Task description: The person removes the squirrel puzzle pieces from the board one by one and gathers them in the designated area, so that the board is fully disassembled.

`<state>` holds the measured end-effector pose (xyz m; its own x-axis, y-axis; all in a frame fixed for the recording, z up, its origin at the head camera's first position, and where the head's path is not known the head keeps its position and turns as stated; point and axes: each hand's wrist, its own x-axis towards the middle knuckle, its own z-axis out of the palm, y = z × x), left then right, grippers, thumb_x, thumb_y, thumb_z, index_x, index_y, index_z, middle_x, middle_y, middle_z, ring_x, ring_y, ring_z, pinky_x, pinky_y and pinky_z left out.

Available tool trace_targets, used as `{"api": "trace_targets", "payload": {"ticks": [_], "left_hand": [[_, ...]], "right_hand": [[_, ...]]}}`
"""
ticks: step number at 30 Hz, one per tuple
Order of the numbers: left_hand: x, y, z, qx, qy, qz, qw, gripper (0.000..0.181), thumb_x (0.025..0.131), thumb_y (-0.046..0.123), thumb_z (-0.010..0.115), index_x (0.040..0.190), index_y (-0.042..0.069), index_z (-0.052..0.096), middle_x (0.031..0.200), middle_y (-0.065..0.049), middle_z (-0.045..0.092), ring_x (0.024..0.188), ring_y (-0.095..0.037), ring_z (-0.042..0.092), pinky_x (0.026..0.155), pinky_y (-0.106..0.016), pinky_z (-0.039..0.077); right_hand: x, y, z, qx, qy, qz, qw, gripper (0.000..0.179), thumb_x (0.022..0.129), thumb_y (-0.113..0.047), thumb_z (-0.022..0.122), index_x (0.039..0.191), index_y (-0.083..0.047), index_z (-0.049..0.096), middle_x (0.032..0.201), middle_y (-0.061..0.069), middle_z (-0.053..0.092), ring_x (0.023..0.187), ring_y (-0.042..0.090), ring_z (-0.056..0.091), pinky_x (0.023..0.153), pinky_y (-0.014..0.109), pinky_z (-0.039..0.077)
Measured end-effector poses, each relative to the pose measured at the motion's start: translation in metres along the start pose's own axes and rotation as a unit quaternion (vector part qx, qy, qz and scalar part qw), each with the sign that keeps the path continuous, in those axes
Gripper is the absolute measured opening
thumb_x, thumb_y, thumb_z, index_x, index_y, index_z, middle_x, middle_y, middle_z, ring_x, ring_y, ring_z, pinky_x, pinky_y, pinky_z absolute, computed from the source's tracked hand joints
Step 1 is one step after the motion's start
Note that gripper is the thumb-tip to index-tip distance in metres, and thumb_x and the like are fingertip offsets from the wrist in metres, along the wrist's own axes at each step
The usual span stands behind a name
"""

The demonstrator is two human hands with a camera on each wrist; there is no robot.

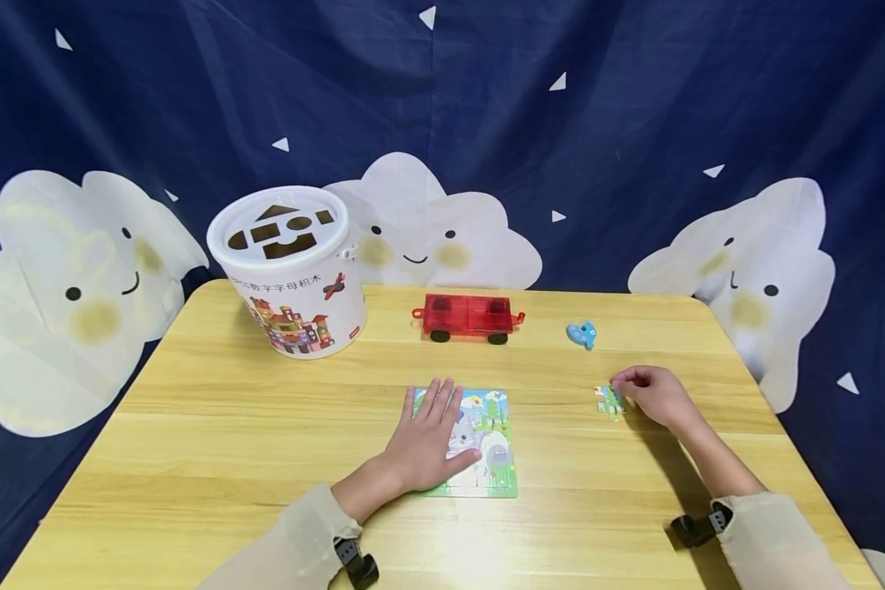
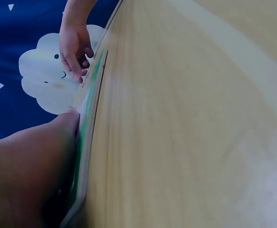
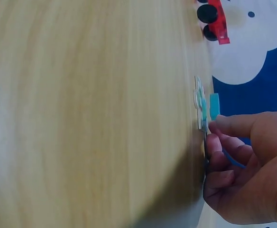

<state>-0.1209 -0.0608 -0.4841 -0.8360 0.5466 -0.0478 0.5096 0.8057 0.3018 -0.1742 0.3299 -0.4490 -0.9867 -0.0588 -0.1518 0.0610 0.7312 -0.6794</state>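
The left hand (image 1: 426, 442) is lying flat with fingers spread and thumb out to the side, pressing on a puzzle board (image 1: 496, 471) near the middle of the worktop (image 1: 265, 442). The palm and fingers are covering the board's left part; the picture of a pale animal and green trees is showing to their right.

The right hand (image 1: 652, 397) is pinching the edge of a small puzzle piece (image 1: 606, 401) between thumb and forefinger, its other fingers curling inward. This piece is sitting to the right of the board, well apart from it; whether it is one piece or two overlapping, I cannot tell.

Behind the piece, a blue toy (image 1: 580, 334) is lying on the worktop. A red toy cart (image 1: 466, 317) is standing behind the board, and a white bucket (image 1: 295, 303) is standing at the back left, its lid showing cut-out shapes. A dark blue curtain (image 1: 487, 82) with smiling clouds is hanging behind everything.
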Motion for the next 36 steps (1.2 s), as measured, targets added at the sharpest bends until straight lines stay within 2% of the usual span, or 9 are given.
{"api": "trace_targets", "payload": {"ticks": [6, 17, 22, 30, 36], "left_hand": [[0.000, 0.000, -0.003, -0.020, -0.002, -0.005, 0.9998, 0.096, 0.099, 0.064, 0.050, 0.162, -0.001, 0.018, 0.169, -0.020, 0.011, 0.156, -0.038, 0.004, 0.120, -0.064, -0.002], [0.000, -0.003, -0.009, -0.047, 0.001, -0.007, 0.9989, 0.091, 0.101, 0.061, 0.048, 0.162, 0.000, 0.017, 0.169, -0.021, 0.008, 0.156, -0.038, 0.000, 0.121, -0.062, -0.002], [-0.007, -0.005, -0.010, -0.044, 0.012, -0.008, 0.9989, 0.088, 0.103, 0.055, 0.050, 0.161, -0.002, 0.017, 0.169, -0.022, 0.007, 0.156, -0.038, 0.001, 0.122, -0.061, -0.001], [-0.021, -0.002, -0.011, -0.048, 0.022, -0.035, 0.9980, 0.082, 0.105, 0.049, 0.048, 0.159, -0.006, 0.020, 0.168, -0.023, 0.008, 0.155, -0.039, 0.003, 0.122, -0.061, 0.002], [-0.023, -0.002, -0.009, -0.040, 0.032, -0.050, 0.9975, 0.079, 0.106, 0.046, 0.047, 0.159, -0.006, 0.019, 0.168, -0.023, 0.009, 0.155, -0.040, 0.004, 0.122, -0.060, 0.004]], "right_hand": [[-0.001, -0.011, 0.004, -0.005, 0.016, -0.010, 0.9998, 0.026, 0.105, -0.020, 0.058, 0.110, 0.002, 0.071, 0.093, 0.010, 0.068, 0.076, 0.018, 0.052, 0.064, 0.031, 0.042], [-0.003, -0.037, 0.017, 0.023, -0.007, -0.045, 0.9987, 0.022, 0.103, -0.016, 0.060, 0.110, 0.002, 0.071, 0.091, 0.013, 0.067, 0.068, 0.018, 0.051, 0.057, 0.030, 0.043], [-0.004, -0.046, 0.030, 0.032, -0.015, -0.056, 0.9978, 0.019, 0.102, -0.014, 0.062, 0.110, 0.001, 0.071, 0.089, 0.011, 0.067, 0.067, 0.016, 0.051, 0.056, 0.029, 0.043], [-0.008, -0.071, 0.060, 0.053, -0.035, -0.095, 0.9935, 0.011, 0.097, -0.009, 0.069, 0.102, -0.001, 0.073, 0.087, 0.009, 0.070, 0.073, 0.020, 0.059, 0.062, 0.026, 0.049], [-0.009, -0.095, 0.082, 0.063, -0.057, -0.128, 0.9881, 0.007, 0.094, -0.009, 0.072, 0.099, -0.004, 0.074, 0.083, 0.005, 0.068, 0.071, 0.015, 0.058, 0.063, 0.025, 0.049]]}}
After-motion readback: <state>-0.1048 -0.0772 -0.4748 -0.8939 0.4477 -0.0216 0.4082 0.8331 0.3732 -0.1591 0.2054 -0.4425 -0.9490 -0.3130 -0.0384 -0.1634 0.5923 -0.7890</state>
